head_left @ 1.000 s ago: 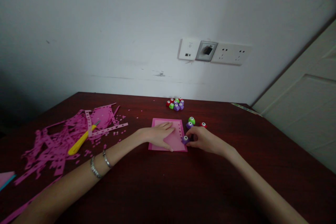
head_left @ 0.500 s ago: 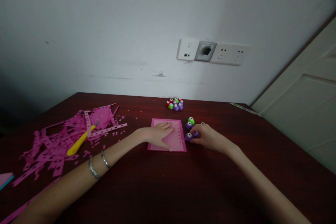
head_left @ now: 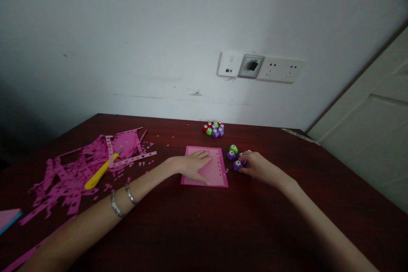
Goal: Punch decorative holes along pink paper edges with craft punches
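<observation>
My left hand (head_left: 194, 166) lies flat with fingers spread on a pink sheet of paper (head_left: 214, 169), which has a lighter pink centre and a row of small punched shapes along its right side. Just right of that sheet, my right hand (head_left: 256, 165) pinches a purple craft paper punch (head_left: 237, 165) with a white round top. The punch sits on the table, apart from the paper's edge. Close beside it stand a green punch (head_left: 233, 149) and another purple punch (head_left: 231, 156). More punches are partly hidden behind my right fingers.
Several red, green and purple punches (head_left: 214, 129) cluster near the wall. Pink paper scraps (head_left: 70, 174) heap at the left, with a yellow-handled craft knife (head_left: 101, 173) on them. A pink pad with a blue edge (head_left: 9, 220) lies far left. Wall sockets (head_left: 280, 69) are behind.
My right hand has drawn the purple punch rightward, off the paper's edge. Small pink bits now show beside that edge. My left hand stays on the sheet; the view has shifted slightly.
</observation>
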Demonstrator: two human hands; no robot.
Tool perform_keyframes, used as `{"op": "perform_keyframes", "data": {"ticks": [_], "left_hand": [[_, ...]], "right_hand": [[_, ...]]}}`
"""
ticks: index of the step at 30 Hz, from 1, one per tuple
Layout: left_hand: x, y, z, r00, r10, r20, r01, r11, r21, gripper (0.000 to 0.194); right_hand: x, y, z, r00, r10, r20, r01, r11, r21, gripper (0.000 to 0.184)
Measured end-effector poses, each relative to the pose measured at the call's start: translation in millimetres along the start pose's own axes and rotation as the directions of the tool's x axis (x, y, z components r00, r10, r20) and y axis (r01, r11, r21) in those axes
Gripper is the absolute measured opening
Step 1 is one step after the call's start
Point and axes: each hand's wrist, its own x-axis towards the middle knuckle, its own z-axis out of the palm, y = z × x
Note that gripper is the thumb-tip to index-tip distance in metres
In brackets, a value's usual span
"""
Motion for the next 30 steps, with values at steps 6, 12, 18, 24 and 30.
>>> {"op": "perform_keyframes", "data": {"ticks": [6,12,18,24,30], "left_hand": [[-2.1,1.8,-3.3,0.998,0.046,-0.05,-0.046,0.999,0.003,0.093],[8.5,-18.6,-13.2,0.916,0.039,-0.399,-0.036,0.999,0.017,0.054],[40.8,-64.1,-27.6,0.706,-0.266,-0.657,0.157,0.963,-0.221,0.029],[79.0,-86.7,-41.8,0.642,-0.44,-0.628,0.258,0.895,-0.363,0.022],[104.1,-94.5,-38.6,0.663,-0.447,-0.601,0.243,0.887,-0.392,0.017]], "right_hand": [[-4.7,-6.2,-8.8,0.997,0.002,-0.078,0.002,0.998,0.057,0.009],[-14.0,-23.1,-27.5,0.988,-0.014,-0.151,0.037,0.988,0.147,0.011],[-14.4,-32.6,-26.3,0.991,-0.058,-0.122,0.079,0.982,0.174,0.016],[-13.5,-36.2,-22.7,0.987,-0.076,-0.142,0.098,0.983,0.154,0.013],[-13.0,-34.6,-22.1,0.987,-0.085,-0.138,0.105,0.983,0.148,0.014]]}}
